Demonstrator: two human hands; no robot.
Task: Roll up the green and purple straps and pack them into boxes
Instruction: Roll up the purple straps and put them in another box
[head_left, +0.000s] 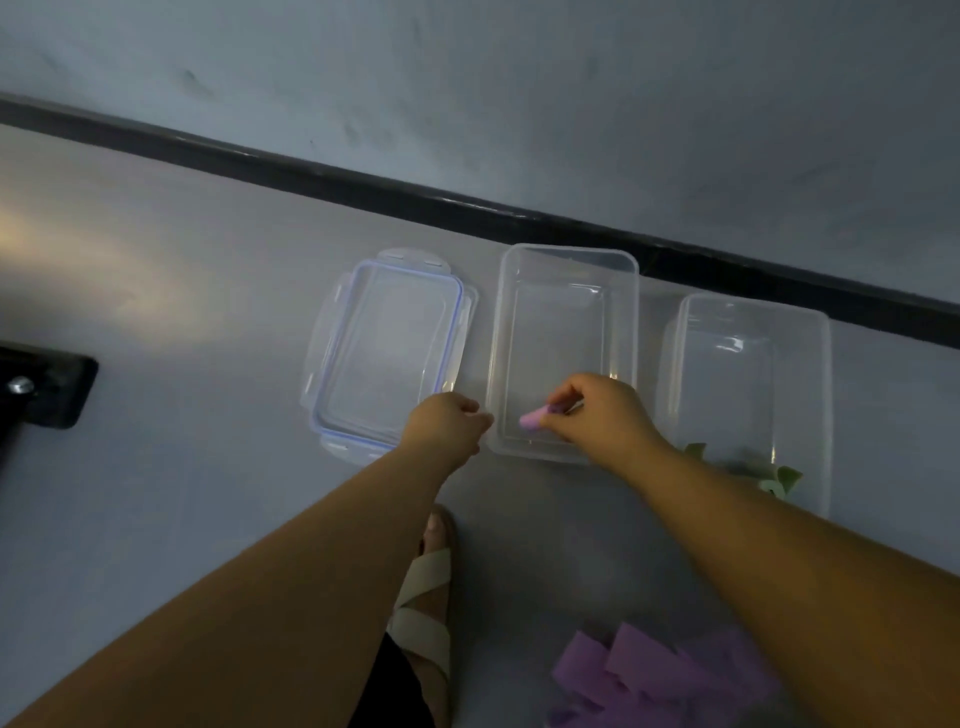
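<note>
— Left of the grip: lid (384, 353) lies flat; left hand (447, 423), fingers curled, at the near corner of the middle box (569, 253). Holding the rim?
— Cannot tell. Right hand (597, 410) pinches the rolled purple strap (532, 418), axis pointing left from the pinch, inside that box, floor just beneath. Right hand nearer; release should suffice.

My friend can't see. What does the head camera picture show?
The right hand holds a rolled purple strap in an open clear box; the left hand is at its corner. A lid lies beside it.
</note>
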